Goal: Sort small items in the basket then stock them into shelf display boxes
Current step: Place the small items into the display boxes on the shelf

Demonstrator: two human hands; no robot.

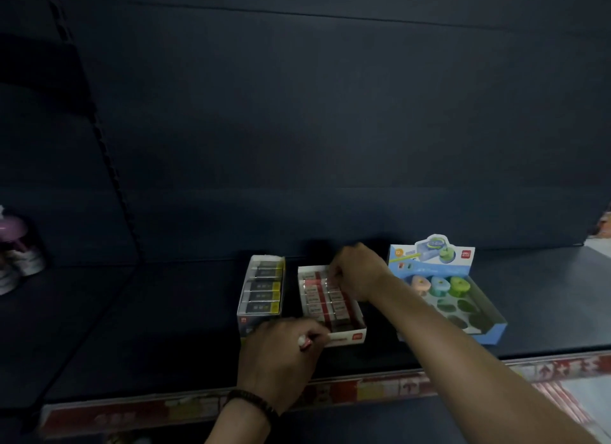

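Head view: left hand (281, 347) pinches an eraser (304, 341) at the near corner of the red eraser box (350, 338) (held ready for stocking, probably); right hand (355, 271) curls into its far rows, grip unclear.

Right fingers (334, 272) partly hidden, purple item (13, 232) cut off left

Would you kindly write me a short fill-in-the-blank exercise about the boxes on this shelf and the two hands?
1. The right hand reaches into the red-and-white box, the ____ of the three boxes.
2. The black-and-yellow box stands to that box's ____.
3. The blue box holds ____ coloured rounded items at its far end.
4. The left hand pinches a small item coloured red and ____.

Missing words: middle; left; three; white.
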